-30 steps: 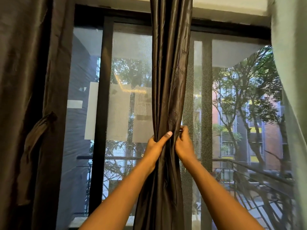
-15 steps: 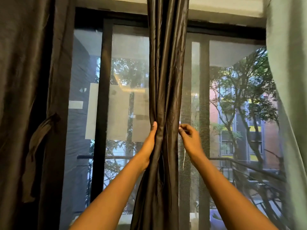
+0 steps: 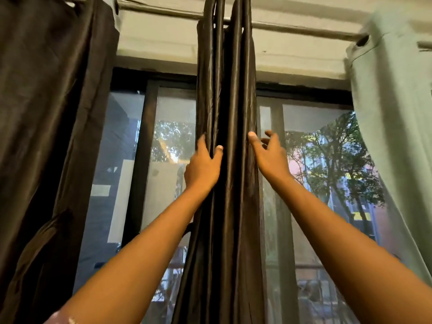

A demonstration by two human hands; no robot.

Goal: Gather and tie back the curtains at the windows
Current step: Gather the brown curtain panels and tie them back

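Observation:
A dark brown satin curtain (image 3: pixel 230 108) hangs gathered in narrow folds down the middle of the window from a rod (image 3: pixel 301 29). My left hand (image 3: pixel 203 164) grips the folds on its left edge, thumb in front and fingers behind. My right hand (image 3: pixel 268 155) rests against the curtain's right edge with the thumb on the fabric and the fingers spread apart in the air. A second dark brown curtain (image 3: pixel 46 113) hangs at the far left with a fabric tie-back strap (image 3: pixel 50 232) on it. A pale green curtain (image 3: pixel 397 113) hangs at the far right.
Behind the curtains is a black-framed sliding window (image 3: pixel 140 160) with mesh screens. Trees and buildings show outside. A white wall band (image 3: pixel 163 45) runs above the window.
The view has tilted upward, so the rod and wall above now show. Both hands have slid higher up the middle curtain. My right hand has opened its fingers.

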